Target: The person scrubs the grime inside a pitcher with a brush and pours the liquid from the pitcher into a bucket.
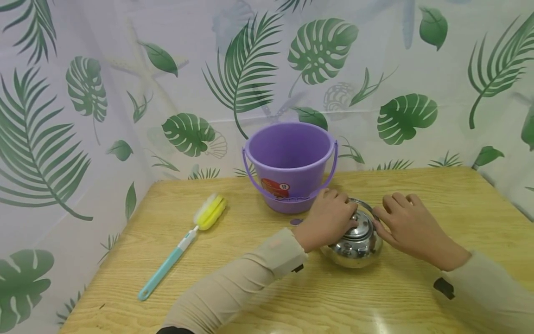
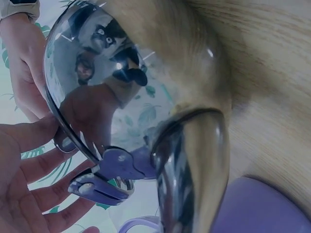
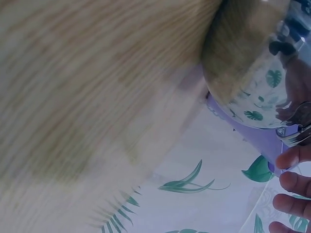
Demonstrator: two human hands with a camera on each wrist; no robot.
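A shiny steel teapot (image 1: 354, 253) stands on the table between my two hands. Its domed lid (image 1: 359, 227) is seated on top. My left hand (image 1: 327, 218) reaches over the pot from the left, its thumb and forefinger pinching the lid's knob (image 2: 64, 141). The spout (image 2: 187, 165) points away to the left, mostly hidden by that hand in the head view. On the right side, my right hand (image 1: 410, 229) holds the raised hoop handle (image 1: 362, 203) between thumb and fingers. A handle bracket (image 2: 121, 162) shows close up in the left wrist view.
Behind the teapot stands a purple bucket (image 1: 292, 183), its handle hanging down in front. A bottle brush (image 1: 175, 255) with a yellow sponge head and turquoise grip lies on the left of the wooden table (image 1: 333, 306). A leaf-patterned curtain (image 1: 250, 93) hangs behind.
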